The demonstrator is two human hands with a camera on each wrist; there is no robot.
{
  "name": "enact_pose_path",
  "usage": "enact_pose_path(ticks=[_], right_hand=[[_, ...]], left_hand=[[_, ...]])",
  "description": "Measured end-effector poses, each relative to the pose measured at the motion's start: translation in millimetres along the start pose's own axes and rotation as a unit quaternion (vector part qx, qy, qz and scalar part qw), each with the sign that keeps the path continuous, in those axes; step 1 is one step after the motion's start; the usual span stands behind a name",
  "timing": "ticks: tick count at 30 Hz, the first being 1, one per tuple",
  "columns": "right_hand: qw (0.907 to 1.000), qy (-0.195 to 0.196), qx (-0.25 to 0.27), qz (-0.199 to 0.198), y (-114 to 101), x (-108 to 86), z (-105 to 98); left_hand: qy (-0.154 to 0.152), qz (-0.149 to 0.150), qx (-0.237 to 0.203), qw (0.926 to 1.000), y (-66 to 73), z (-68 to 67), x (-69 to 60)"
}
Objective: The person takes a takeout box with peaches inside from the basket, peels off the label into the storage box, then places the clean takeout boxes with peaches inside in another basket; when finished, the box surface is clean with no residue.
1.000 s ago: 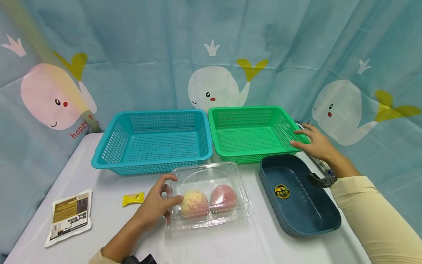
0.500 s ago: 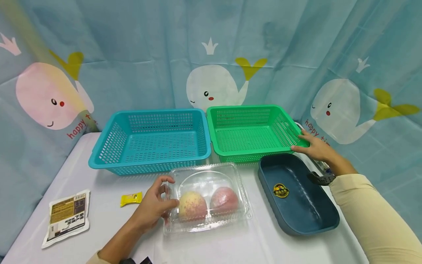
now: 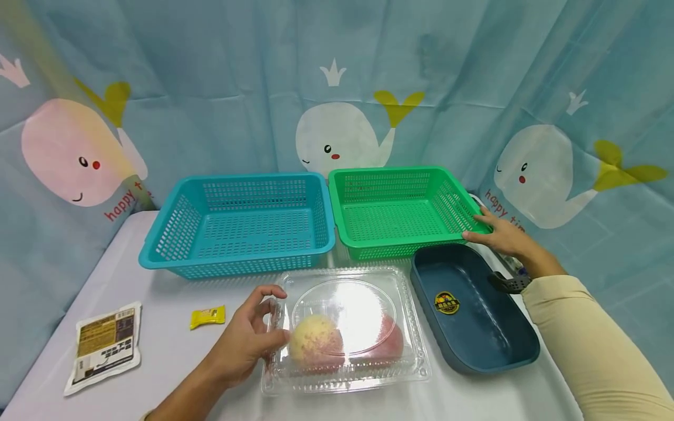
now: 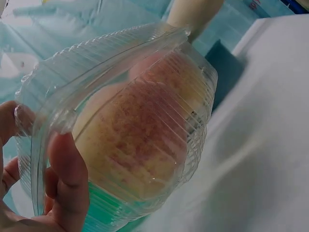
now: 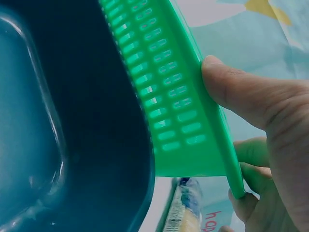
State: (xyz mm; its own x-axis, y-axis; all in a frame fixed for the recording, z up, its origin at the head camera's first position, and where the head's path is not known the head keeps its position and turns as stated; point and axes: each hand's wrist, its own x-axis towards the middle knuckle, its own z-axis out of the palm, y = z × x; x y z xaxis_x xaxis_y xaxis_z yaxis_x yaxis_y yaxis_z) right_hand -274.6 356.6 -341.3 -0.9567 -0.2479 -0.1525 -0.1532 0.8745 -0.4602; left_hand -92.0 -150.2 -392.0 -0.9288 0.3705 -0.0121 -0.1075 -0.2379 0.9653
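Pinched at its left edge by my left hand (image 3: 239, 342) (image 4: 67, 181) is a clear lidded plastic box (image 3: 353, 280) (image 4: 198, 145). A yellow-and-pink round bun (image 3: 316, 342) (image 4: 135, 137) lies inside on the left, a pink one (image 3: 388, 339) to its right. The left wrist view shows the box tilted, above the white table. My right hand (image 3: 508, 240) (image 5: 289, 116) holds the right rim of the green basket (image 3: 389, 219) (image 5: 169, 145), thumb on the rim and other fingers beyond it.
A blue basket (image 3: 253, 234) stands left of the green one. In front of the green basket is a dark blue tub (image 3: 481, 321) (image 5: 82, 121). At the left lie a small yellow packet (image 3: 207, 316) and a white-brown pouch (image 3: 105, 348). Another package (image 5: 183, 208) lies beyond the tub.
My left hand has raised the clear box and brought it nearer the camera, slightly to the right. My right hand has settled onto the green basket's rim. The view has shifted slightly.
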Motion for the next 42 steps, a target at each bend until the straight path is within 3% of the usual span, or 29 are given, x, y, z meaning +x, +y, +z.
enact_pose_path(ticks=[4,7,15,20,33,42], right_hand=[[1.0000,0.005,0.003,0.001,-0.5,-1.4,-1.8],[1.0000,0.008,0.002,0.006,-1.0,-1.9,-3.2],[0.9998,0.008,-0.002,0.020,-4.2,1.2,-5.3],[0.9997,0.007,-0.005,0.024,-6.9,3.0,-6.2],[0.9997,0.021,0.009,0.001,-6.2,9.3,-7.4],[0.9995,0.014,-0.009,0.027,-15.3,8.8,-5.9]], left_hand=[[-0.029,0.023,-0.013,0.9992,20.0,7.6,3.9],[-0.031,0.038,-0.007,0.9988,36.5,11.2,10.4],[0.039,0.050,0.032,0.9974,79.8,21.0,40.2],[0.060,0.061,0.051,0.9950,97.2,28.5,66.4],[0.045,0.071,0.033,0.9960,104.3,55.5,148.6],[0.052,0.070,0.030,0.9957,98.3,69.4,193.5]])
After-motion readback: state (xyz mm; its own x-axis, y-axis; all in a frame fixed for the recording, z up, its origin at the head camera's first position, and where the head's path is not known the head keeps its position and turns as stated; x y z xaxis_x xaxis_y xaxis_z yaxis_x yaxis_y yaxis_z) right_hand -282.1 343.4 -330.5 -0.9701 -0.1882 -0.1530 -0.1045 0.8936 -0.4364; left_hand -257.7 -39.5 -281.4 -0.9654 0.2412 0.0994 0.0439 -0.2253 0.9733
